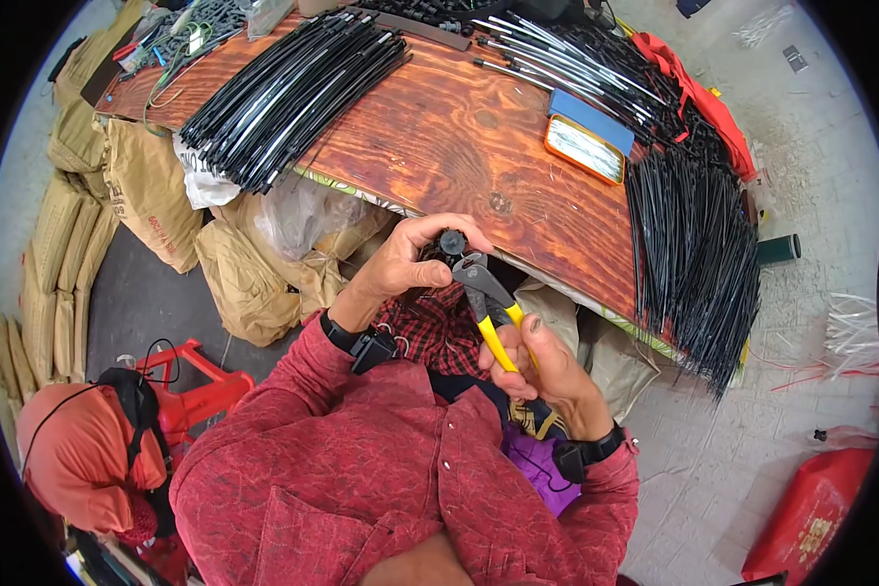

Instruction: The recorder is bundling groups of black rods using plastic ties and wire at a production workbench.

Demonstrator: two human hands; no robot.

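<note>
My left hand (412, 259) is closed around a black round part (451, 243), its circular end facing up between thumb and fingers. My right hand (547, 369) grips a pair of pliers (498, 337) by its yellow handles. The dark jaws of the pliers are at the near edge of the black part, close to my left thumb. What the jaws pinch, if anything, is too small to make out. Both hands are over my lap, just off the near edge of the wooden table (439, 127).
Thin black and silver rods lie in a pile at left (293, 98), with more bundles at right (693, 254). An open tin (584, 148) holds small pale pieces. Brown sacks (254, 269) sit below the table. A person in an orange head covering (83, 454) is at lower left.
</note>
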